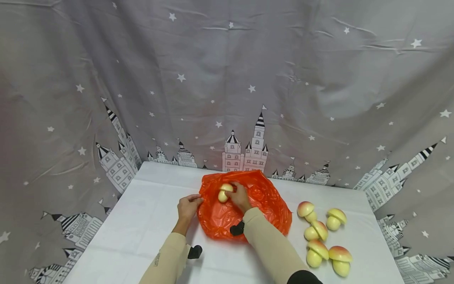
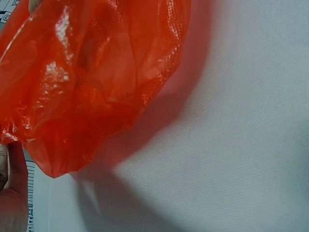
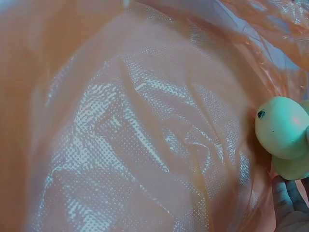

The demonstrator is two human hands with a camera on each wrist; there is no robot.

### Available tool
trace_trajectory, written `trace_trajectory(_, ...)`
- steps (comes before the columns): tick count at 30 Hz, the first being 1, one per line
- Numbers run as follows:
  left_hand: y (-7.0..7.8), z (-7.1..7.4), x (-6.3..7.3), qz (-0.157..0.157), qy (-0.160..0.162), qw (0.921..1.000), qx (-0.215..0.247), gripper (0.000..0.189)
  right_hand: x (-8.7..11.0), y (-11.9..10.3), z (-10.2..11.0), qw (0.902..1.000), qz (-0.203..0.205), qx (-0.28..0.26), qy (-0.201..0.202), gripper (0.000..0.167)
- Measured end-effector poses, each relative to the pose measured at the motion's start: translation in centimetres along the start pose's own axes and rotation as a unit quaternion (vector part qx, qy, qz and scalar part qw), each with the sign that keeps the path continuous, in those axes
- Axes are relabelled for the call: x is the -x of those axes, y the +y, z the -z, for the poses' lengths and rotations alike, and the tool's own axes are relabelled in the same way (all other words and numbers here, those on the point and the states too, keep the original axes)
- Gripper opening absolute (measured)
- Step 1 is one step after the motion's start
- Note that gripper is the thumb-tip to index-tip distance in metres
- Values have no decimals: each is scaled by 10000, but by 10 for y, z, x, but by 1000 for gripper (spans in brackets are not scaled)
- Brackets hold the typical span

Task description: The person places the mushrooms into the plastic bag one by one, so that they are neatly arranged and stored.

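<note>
A red plastic bag (image 1: 227,221) lies open on the white table, its mouth spread wide. My left hand (image 1: 189,206) pinches the bag's left rim between thumb and fingers; the left wrist view shows the red film (image 2: 91,82) meeting the fingertips. Inside the bag mouth, my right hand (image 1: 242,197) holds a toy mushroom (image 1: 223,196) with a yellow cap and pale stem. In the right wrist view the mushroom's rounded stem (image 3: 281,128) shows a small dark mark, with fingers (image 3: 285,203) beneath it. Crinkled bag film surrounds it.
Several toy mushrooms with red-yellow caps stand or lie at the right of the table, among them a front one (image 1: 341,260) and a back one (image 1: 335,219). A grey curtain (image 1: 213,59) printed with stars and castles hangs behind the white table (image 1: 142,205).
</note>
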State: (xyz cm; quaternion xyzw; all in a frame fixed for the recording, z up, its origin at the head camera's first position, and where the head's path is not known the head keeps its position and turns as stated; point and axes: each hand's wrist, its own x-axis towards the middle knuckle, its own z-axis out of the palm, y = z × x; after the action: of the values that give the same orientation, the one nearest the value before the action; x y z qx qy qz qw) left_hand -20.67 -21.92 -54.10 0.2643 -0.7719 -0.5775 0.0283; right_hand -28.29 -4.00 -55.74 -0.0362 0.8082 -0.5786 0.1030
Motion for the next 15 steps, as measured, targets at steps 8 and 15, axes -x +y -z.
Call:
trace_trajectory(8, 0, 0, 1, -81, 59, 9999, -73, 25, 1, 4, -4, 9997, 145, 174, 108, 49)
trace_trajectory(15, -2, 3, 0, -323, 90, 9994, -28, 25, 8, -3, 4, 9982, 355, 480, 12, 58)
